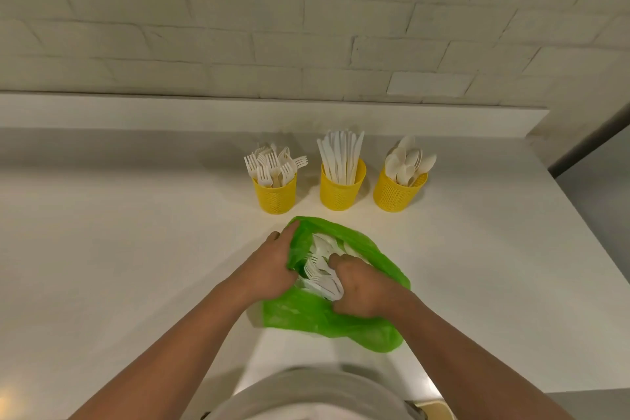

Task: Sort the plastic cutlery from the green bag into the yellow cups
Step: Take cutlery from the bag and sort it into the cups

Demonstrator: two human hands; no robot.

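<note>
White cutlery (318, 274) under right hand (358, 290) fingers

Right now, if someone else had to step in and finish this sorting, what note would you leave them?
Left hand: grips the near-left rim of the green bag, holding its mouth open.
Right hand: fingers curled inside the bag mouth, on the loose cutlery; what they hold, I cannot tell.
Cups stand in a row behind the bag: left cup holds forks, middle cup knives, right cup spoons.
Done: all three cups already hold plenty of pieces.
Left: white pieces remain in the bag, forks among them. Pull them out and drop each in its matching cup.
</note>
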